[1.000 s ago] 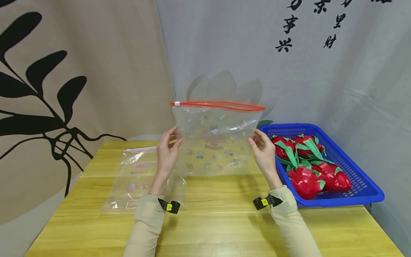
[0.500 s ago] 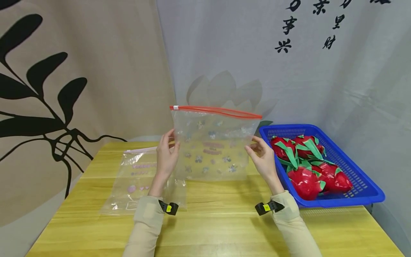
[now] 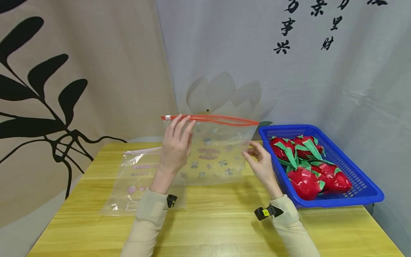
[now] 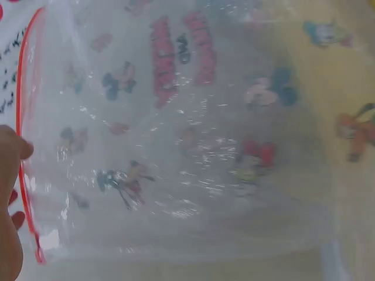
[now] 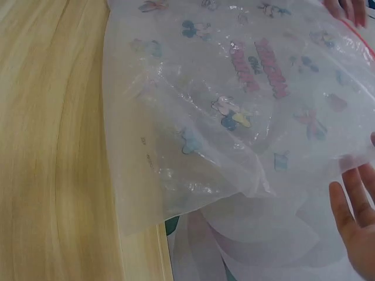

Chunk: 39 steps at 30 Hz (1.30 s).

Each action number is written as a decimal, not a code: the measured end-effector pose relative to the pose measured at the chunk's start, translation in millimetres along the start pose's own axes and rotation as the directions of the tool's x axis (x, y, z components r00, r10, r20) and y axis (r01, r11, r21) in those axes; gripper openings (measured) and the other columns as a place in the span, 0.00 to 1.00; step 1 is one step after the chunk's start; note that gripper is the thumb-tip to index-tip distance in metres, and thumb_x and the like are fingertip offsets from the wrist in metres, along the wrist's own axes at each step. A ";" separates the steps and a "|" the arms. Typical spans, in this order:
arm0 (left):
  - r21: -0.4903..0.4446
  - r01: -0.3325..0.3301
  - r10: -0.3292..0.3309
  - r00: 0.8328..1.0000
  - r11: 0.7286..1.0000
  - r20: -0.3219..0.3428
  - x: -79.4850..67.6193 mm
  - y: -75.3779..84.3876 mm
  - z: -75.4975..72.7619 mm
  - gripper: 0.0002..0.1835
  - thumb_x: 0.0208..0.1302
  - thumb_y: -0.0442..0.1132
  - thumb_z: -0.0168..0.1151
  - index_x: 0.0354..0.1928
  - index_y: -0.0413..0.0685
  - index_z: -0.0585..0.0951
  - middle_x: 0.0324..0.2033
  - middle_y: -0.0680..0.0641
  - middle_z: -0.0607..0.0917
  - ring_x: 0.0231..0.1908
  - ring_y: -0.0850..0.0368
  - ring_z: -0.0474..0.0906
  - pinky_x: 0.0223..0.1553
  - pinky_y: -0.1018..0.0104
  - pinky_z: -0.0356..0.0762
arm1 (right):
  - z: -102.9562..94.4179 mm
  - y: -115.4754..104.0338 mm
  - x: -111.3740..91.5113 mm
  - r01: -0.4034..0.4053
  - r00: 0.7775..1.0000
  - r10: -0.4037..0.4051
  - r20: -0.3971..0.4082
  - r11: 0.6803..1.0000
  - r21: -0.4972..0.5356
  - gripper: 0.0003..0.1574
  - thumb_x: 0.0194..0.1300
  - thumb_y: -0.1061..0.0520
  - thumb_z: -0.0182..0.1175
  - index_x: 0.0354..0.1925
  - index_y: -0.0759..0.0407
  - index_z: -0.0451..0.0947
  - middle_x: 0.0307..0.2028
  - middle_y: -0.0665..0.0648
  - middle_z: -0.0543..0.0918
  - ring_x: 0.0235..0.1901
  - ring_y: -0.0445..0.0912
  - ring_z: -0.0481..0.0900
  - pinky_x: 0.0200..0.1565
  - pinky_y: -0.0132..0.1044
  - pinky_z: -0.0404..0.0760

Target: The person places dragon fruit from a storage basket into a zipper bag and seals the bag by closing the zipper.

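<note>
A clear zip bag (image 3: pixel 208 167) printed with small cartoon figures stands upright above the table, its red zip strip (image 3: pixel 224 119) at the top. The strip bows apart toward the right, and a white slider (image 3: pixel 167 117) sits at its left end. My left hand (image 3: pixel 174 150) holds the bag at the top left, its fingertips over the red strip beside the slider. At the bag's right edge, my right hand (image 3: pixel 261 164) pinches the plastic between thumb and fingers. A second clear bag (image 3: pixel 120 196) with pink print lies flat on the table, partly behind the left forearm.
On the right stands a blue plastic basket (image 3: pixel 363 184) with several shiny red, green-leaved pieces shaped like dragon fruit (image 3: pixel 305 182). The wooden table (image 3: pixel 218 228) ends at a grey printed curtain (image 3: pixel 218 43) behind.
My left hand has moved from the bag's left edge up to its red strip near the slider. The bag has come lower and slightly left; the right hand keeps its edge.
</note>
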State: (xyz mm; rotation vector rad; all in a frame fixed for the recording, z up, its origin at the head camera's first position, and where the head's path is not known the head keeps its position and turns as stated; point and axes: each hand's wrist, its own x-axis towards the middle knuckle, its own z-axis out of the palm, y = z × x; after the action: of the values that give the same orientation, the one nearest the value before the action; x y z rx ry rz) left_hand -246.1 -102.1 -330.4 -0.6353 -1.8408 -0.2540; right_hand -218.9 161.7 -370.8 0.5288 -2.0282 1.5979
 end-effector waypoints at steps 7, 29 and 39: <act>0.047 -0.135 0.136 0.990 0.990 -0.028 11.6 6.6 -0.9 0.18 0.62 0.29 0.59 0.55 0.43 0.78 0.49 0.43 0.82 0.52 0.46 0.77 0.64 0.49 0.68 | 0.1 23.6 -0.3 0.036 0.999 -0.036 0.031 0.999 0.014 0.23 0.59 0.74 0.58 0.54 0.72 0.73 0.41 0.74 0.80 0.37 0.31 0.78 0.44 0.20 0.76; -0.304 -0.103 0.123 0.991 0.947 0.046 23.6 9.9 -7.7 0.04 0.61 0.28 0.59 0.36 0.40 0.81 0.36 0.45 0.86 0.46 0.50 0.80 0.68 0.53 0.63 | -29.5 -67.4 95.6 -0.220 0.654 0.329 0.681 0.944 -0.245 0.30 0.72 0.40 0.45 0.64 0.53 0.68 0.60 0.59 0.77 0.59 0.54 0.76 0.59 0.52 0.74; -0.322 -0.174 0.216 0.971 0.931 0.099 35.0 10.6 -8.3 0.16 0.57 0.18 0.55 0.38 0.43 0.84 0.36 0.48 0.86 0.45 0.51 0.78 0.70 0.56 0.61 | -11.8 -88.7 96.5 -0.117 0.752 0.329 0.571 0.920 -0.375 0.17 0.68 0.51 0.56 0.48 0.59 0.81 0.34 0.58 0.88 0.32 0.45 0.86 0.37 0.38 0.82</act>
State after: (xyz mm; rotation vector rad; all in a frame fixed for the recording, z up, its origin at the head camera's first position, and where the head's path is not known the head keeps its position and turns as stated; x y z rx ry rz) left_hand -242.0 -86.6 -296.4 -1.0720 -1.8636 -0.3812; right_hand -242.6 152.6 -241.7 0.7918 -2.8897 1.2649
